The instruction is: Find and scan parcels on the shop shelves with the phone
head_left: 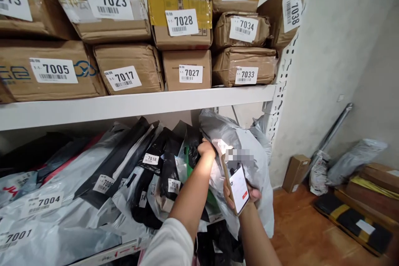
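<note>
we hold the phone [239,189] in our right hand [253,195], before the grey bag [261,183]. our left hand [206,149] reaches in at the grey bag's left edge; its grip we cannot tell. labelled parcels [151,158] lie left of the grey bag, none yet lifted out, we judge.

Glare on grey bag [259,183], right of left fingers [203,146]; shadow farther left beneath shelf [140,107]; pixelation above right fingers [229,197].

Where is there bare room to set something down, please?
Bare brown floor shows between the large grey plastic bag and flat black parcel with yellow tape. White metal shelves are crowded: brown cardboard boxes above, grey and black plastic parcels below.
</note>
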Available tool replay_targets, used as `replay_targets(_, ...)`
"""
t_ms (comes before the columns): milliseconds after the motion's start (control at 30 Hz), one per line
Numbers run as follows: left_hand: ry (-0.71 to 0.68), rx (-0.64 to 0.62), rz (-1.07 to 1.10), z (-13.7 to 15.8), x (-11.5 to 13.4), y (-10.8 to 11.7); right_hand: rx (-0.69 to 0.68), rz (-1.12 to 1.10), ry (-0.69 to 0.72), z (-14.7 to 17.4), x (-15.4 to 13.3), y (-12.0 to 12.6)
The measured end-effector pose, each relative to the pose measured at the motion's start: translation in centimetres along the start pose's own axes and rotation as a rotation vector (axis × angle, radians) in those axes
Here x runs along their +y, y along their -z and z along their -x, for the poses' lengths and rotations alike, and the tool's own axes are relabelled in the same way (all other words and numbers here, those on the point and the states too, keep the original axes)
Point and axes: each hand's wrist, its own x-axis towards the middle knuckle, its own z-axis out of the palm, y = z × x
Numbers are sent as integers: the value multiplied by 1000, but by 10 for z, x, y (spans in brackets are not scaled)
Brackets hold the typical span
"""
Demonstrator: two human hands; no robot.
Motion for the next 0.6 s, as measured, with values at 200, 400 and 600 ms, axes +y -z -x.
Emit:
replay_targets(200, -162, 187, 10, 9, -16, -6, -55, 18, -44, 3, -18, 12)
replay_targets(400, -307, 324, 7, 69, -51, 7, -133, 21, -125, 0, -27, 22)
replay_targets(600, -356, 234, 135, 67, -51, 22, -114, -16, -118, -9, -13, 18)
